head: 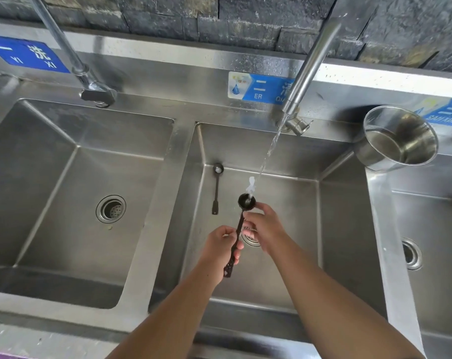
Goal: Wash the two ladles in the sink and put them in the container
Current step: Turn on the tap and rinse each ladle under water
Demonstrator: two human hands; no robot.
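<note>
Dark ladle [239, 229] held over the middle sink [284, 203], bowl up under the water stream [270, 149] from the right tap [310, 66]; water splashes in the bowl. Left hand [221, 248] is closed round the lower handle, fingers [236, 255] wrapped on it, perforated handle end sticking out below the fist. Right hand [265, 229] pinches the neck just below the bowl, fingertips touching it.

Second ladle [216, 187], steel, lies flat on the sink floor to the left of the held one, bowl toward the back wall, apart from both hands. Drain [249, 239] mostly hidden behind the right hand.

Container [398, 138], a steel pot, sits on the counter ledge at the back right corner of the middle sink, open side tilted toward camera, well apart from the hands. The right tap spout crosses above the sink between hands and back wall.

Left sink [64, 190] has only its drain [111, 208]; left tap [72, 53] dry. Blue labels [25, 54] on the backsplash. Right sink [431, 242] partly in view.
</note>
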